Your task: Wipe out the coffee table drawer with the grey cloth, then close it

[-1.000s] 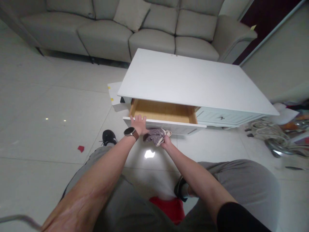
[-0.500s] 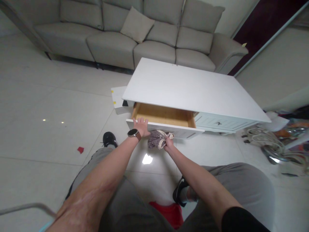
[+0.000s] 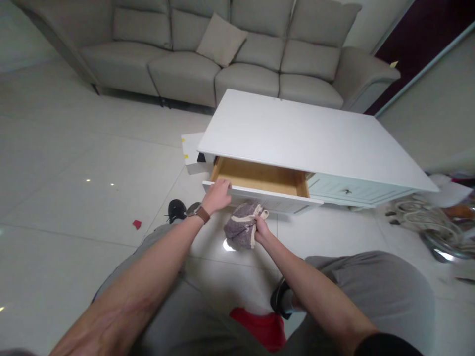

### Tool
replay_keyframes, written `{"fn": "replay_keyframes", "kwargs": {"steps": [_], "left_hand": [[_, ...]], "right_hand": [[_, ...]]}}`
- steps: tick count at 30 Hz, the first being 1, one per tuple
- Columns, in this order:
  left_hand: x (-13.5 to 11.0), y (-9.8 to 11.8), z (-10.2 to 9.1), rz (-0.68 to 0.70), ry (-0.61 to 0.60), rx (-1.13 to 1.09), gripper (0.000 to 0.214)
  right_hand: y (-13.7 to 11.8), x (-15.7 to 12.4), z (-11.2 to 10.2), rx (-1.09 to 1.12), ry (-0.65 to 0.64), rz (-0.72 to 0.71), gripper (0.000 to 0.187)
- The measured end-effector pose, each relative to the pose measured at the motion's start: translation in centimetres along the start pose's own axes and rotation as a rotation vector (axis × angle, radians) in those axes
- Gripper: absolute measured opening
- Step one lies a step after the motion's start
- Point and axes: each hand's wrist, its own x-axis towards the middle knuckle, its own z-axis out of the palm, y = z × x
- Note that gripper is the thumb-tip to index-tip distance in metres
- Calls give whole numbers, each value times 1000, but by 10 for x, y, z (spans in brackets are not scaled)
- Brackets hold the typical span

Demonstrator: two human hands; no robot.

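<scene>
A white coffee table (image 3: 315, 133) has its left drawer (image 3: 260, 177) pulled out, showing a bare wooden inside. My left hand (image 3: 218, 195), with a watch on the wrist, is at the left part of the drawer's front panel, its fingers curled over the top edge. In my right hand (image 3: 261, 228) is a bunched grey-brown cloth (image 3: 241, 226) with cream edging. The cloth hangs just in front of the drawer panel, above the floor tiles. Whether it touches the panel I cannot tell.
Behind the table stands a grey sofa (image 3: 185, 69) with a loose cushion (image 3: 221, 40). A white box (image 3: 193, 148) is by the table's left end. Coiled hoses (image 3: 417, 215) lie at the right. Between my feet is a red object (image 3: 260, 329); a red scrap (image 3: 137, 224) lies left.
My left hand's fingers were spread over the panel's top edge and are now curled. The cloth in my right hand hangs lower and looks more opened out. The whole view has shifted slightly.
</scene>
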Motion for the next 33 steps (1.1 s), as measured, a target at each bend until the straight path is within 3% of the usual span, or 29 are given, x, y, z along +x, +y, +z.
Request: {"fn": "replay_keyframes", "kwargs": {"steps": [2, 4, 9, 12, 14, 15, 17, 20, 21, 23, 25, 26, 29, 33], "left_hand": [[-13, 6, 0, 17, -120, -156, 27], [-30, 18, 3, 102, -232, -289, 31], [-69, 63, 11, 328, -334, -424, 34], [-76, 76, 15, 354, -406, -462, 24], [-71, 72, 16, 301, -432, -593, 21], [-67, 66, 15, 240, -405, -671, 21], [-58, 51, 12, 60, -223, -772, 21], [-50, 30, 5, -211, 130, -830, 47], [-51, 26, 3, -266, 145, -891, 57], [-55, 24, 1, -296, -13, -1114, 64], [-60, 29, 2, -259, -200, -1345, 60], [-62, 33, 3, -256, -219, -1423, 59], [-63, 42, 5, -357, -37, -1498, 59], [-55, 39, 1, -430, 119, -1503, 56]], "right_hand": [[-11, -15, -6, 45, -74, 134, 27], [-23, -28, -7, 85, -124, 192, 30], [-39, -47, 7, 119, -165, 143, 23], [-40, -50, 19, 47, -154, 145, 15], [-43, -50, 24, -11, -70, 67, 17], [-47, -51, 26, -29, -26, 4, 23], [-61, -54, 29, -48, -5, -102, 34], [-89, -63, 34, -93, -166, -62, 42], [-98, -67, 36, -112, -224, -25, 41], [-113, -73, 42, -157, -297, -18, 39], [-122, -73, 48, -245, -329, -118, 41], [-124, -71, 51, -314, -345, -179, 43], [-130, -53, 51, -561, -358, -346, 51], [-154, -19, 31, -947, -190, -571, 51]]}}
